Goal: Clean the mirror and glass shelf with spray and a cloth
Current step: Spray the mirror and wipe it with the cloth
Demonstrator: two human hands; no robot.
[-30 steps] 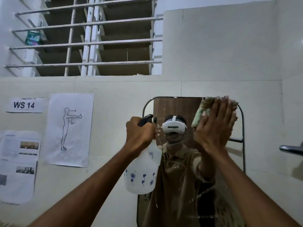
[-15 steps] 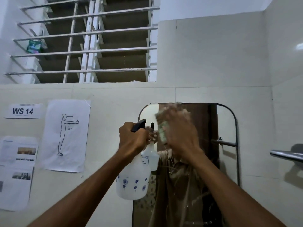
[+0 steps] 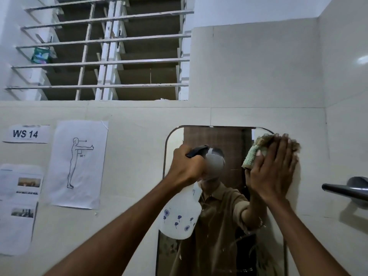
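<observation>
A tall mirror with rounded top corners hangs on the tiled wall. My left hand grips the black trigger head of a white spray bottle printed with blue flowers, held up before the mirror's left half. My right hand presses a folded green-and-tan cloth flat against the mirror's top right corner. The glass shows a person's reflection and wet streaks lower down. No glass shelf is in sight.
A metal bar juts from the right wall at hand height. Paper sheets and a "WS 14" label are stuck on the wall to the left. A barred window is above, with a green packet on its ledge.
My right hand swept the cloth from the top right of the mirror to its top middle and back to the top right corner. The left hand kept the bottle roughly in place.
</observation>
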